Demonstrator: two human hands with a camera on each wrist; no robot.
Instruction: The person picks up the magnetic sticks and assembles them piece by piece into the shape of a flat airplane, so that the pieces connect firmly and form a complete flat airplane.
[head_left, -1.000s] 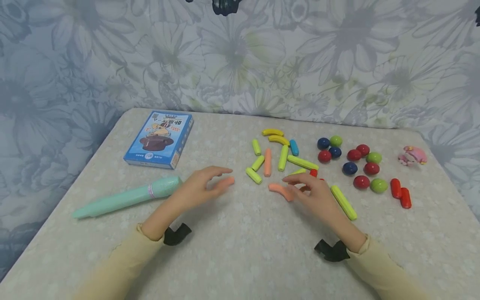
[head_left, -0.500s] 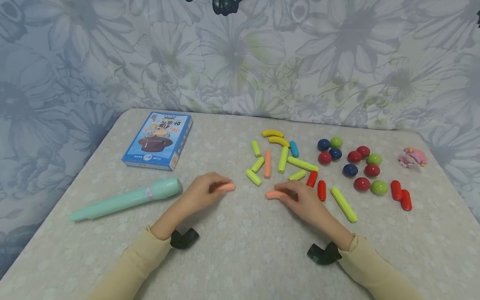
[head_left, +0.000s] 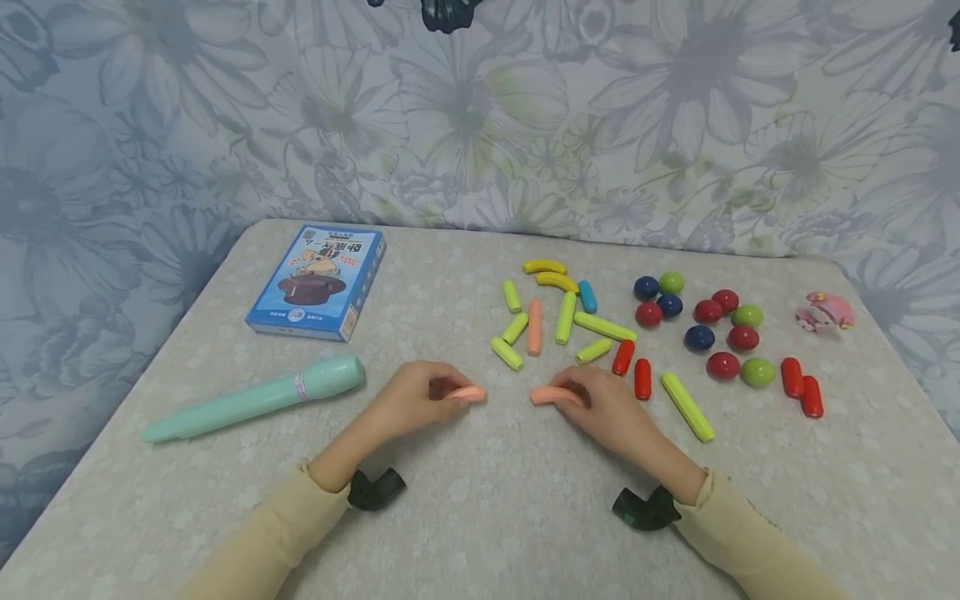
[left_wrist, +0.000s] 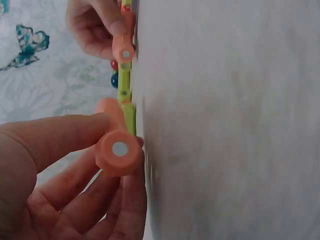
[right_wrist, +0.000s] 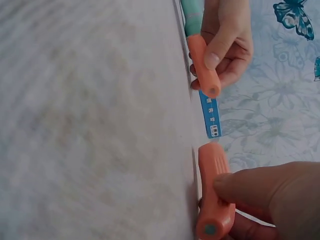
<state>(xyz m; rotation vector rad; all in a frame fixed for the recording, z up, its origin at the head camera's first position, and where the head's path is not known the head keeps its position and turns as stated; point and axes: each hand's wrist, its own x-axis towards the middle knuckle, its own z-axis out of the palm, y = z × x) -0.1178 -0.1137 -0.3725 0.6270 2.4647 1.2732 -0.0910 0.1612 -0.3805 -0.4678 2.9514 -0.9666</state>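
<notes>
My left hand (head_left: 416, 397) pinches an orange magnetic rod (head_left: 472, 393) just left of the table's middle. In the left wrist view the rod (left_wrist: 119, 156) shows a round silvery disc set in its near end, with thumb and fingers on either side. My right hand (head_left: 611, 408) pinches a slightly curved orange magnetic rod (head_left: 546, 395), held low over the cloth. The right wrist view shows the thumb pressing on this rod (right_wrist: 212, 195). The two rods point toward each other with a small gap between them. A third, straight orange rod (head_left: 535, 327) lies behind them.
Several yellow-green rods (head_left: 566, 318), two yellow curved pieces (head_left: 545, 267), a blue piece (head_left: 587, 297) and red pieces (head_left: 642, 380) lie behind and right. Coloured balls (head_left: 723, 367) and a pink figure (head_left: 825, 312) are farther right. A blue box (head_left: 318, 279) and mint-green pouch (head_left: 255, 400) lie left.
The left hand has come nearer and to the right with its rod. The right hand has taken hold of the curved orange rod and shifted it slightly left and nearer.
</notes>
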